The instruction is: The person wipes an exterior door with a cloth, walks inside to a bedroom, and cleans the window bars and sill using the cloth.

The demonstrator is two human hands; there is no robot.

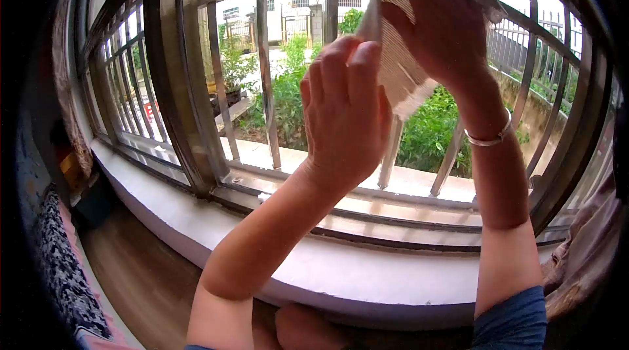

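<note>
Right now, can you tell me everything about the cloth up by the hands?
The cloth looks like finely ribbed, greyish-beige fabric with a frayed lower edge. It's raised at a slant in front of the window bars. The left hand grips its left edge; the right hand lies against it, hiding part. Its top is cut off.

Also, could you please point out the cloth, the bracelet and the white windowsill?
Cloth point(399, 72): head view, on its ribbed face.
Bracelet point(486, 142): head view, on the near side of its band.
White windowsill point(380, 275): head view, on its flat top.
</note>
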